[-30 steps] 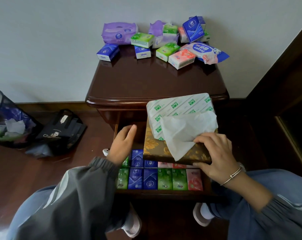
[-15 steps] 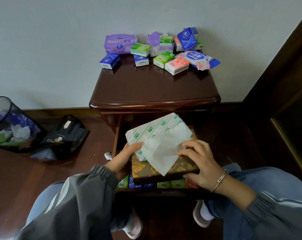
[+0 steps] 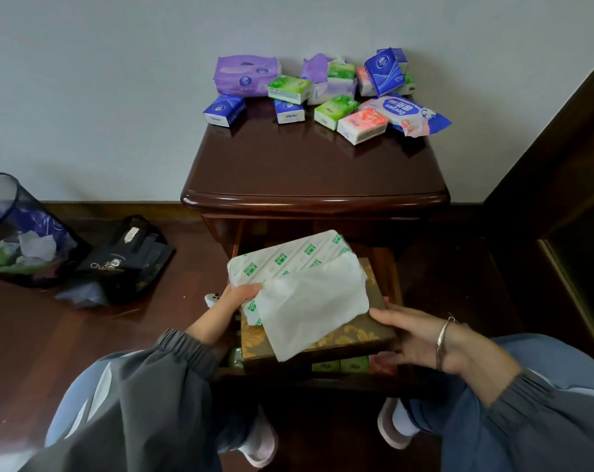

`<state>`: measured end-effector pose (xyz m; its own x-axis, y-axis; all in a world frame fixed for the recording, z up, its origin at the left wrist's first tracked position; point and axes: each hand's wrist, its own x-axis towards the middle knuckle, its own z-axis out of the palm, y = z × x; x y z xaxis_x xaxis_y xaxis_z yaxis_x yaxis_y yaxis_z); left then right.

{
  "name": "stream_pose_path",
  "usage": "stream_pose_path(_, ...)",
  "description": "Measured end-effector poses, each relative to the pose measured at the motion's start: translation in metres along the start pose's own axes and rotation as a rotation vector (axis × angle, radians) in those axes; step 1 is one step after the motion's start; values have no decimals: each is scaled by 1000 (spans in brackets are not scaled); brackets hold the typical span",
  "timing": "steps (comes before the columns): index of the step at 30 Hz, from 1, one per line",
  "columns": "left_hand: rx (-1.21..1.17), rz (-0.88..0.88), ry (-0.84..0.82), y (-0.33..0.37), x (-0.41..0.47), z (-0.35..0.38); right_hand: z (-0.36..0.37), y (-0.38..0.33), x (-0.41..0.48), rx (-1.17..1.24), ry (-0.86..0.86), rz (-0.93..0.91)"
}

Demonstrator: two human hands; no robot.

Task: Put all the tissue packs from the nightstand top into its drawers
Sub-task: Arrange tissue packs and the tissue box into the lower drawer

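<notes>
Gripping the left corner of a white soft tissue pack printed with green logos (image 3: pixel 288 260), the left hand (image 3: pixel 232 303) curls its thumb over the wrapper, low in the centre of the frame. A loose white tissue sheet (image 3: pixel 309 311) droops from the pack across a brown box with gold floral pattern (image 3: pixel 323 338) beneath it. The right hand (image 3: pixel 408 335) clasps that box's right edge, thumb on top, fingers under. Both hands are above the open wooden drawer (image 3: pixel 323 379), where small green and pink packs (image 3: pixel 353 364) stand in a row. Upper centre, many purple, blue, green and pink tissue packs (image 3: pixel 334 112) cluster at the back of the dark glossy tabletop (image 3: pixel 309 165) against the wall.
</notes>
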<state>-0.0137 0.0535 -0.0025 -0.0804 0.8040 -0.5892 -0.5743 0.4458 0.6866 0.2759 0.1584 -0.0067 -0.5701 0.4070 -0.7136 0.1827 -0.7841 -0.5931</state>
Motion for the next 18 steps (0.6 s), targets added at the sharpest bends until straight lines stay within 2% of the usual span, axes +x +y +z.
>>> stream_pose_path(5, -63, -41, -4, 5, 1, -3, 3, 5, 12, 2, 76, -48)
stream_pose_path(9, 26, 0, 180, 18, -2, -16, 2, 5, 18, -22, 180, -49)
stream_pose_path(13, -171, 180, 250, 43, -16, -47, 0, 10, 27, -39, 305, 14)
stream_pose_path(18, -399, 272, 313, 58, -33, -76, 4, 13, 45, 43, 464, 63)
